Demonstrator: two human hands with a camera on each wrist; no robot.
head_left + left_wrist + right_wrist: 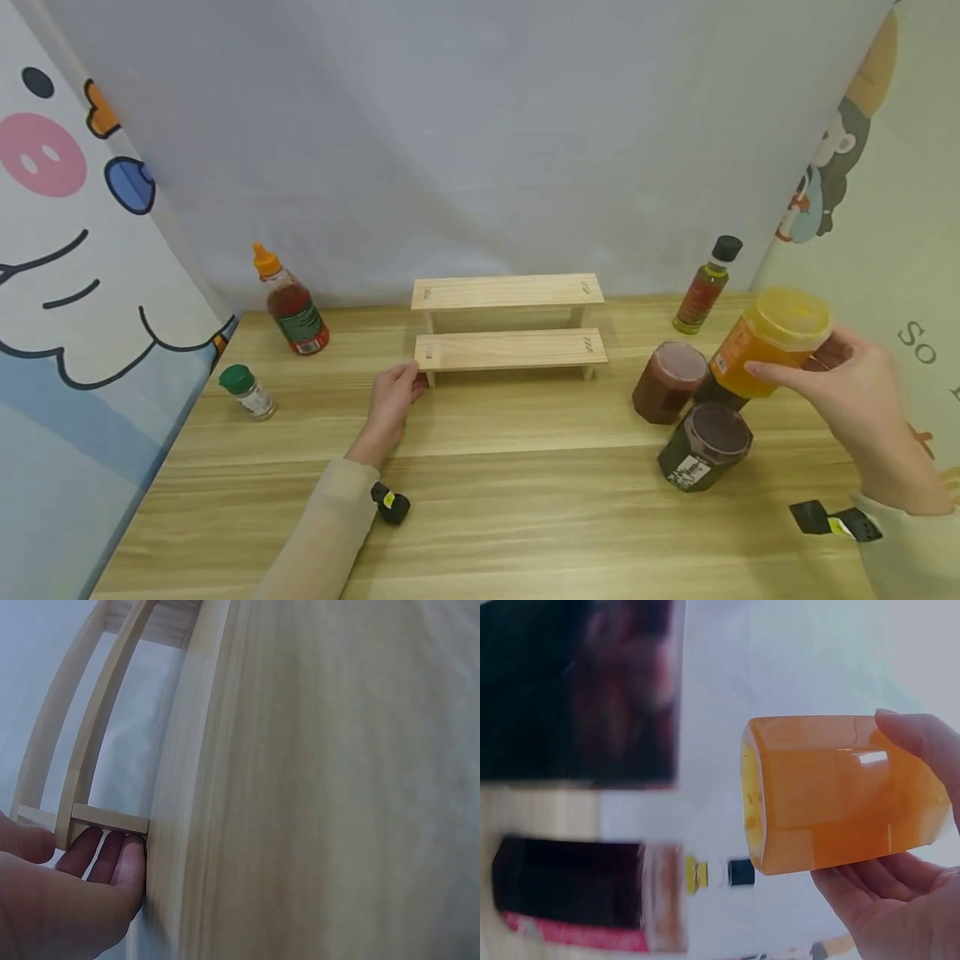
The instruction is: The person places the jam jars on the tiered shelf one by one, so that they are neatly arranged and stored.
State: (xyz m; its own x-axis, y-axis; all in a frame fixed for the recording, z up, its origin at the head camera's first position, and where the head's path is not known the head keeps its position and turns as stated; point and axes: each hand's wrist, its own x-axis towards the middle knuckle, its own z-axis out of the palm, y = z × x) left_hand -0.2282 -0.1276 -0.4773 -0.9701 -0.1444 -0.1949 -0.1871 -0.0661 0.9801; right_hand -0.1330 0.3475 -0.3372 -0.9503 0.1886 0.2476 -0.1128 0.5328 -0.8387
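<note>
My right hand [851,379] grips a jar of orange contents [780,337] with a yellow lid, thumb on one side and fingers on the other. In the right wrist view this jar [832,795] is held up off the table. Just left of it stand a reddish-brown jar [670,383] and a dark jar [705,447] with a white label. My left hand [393,398] holds the front left end of a two-step wooden rack [510,350]. In the left wrist view its fingers [109,855] curl under the rack's end, the thumb over the board.
A green-capped oil bottle [702,287] stands at the back right. On the left are a red sauce bottle [295,317] with an orange tip and a small green-capped shaker [250,392]. A pale curtain [480,150] hangs behind the wooden table [487,492].
</note>
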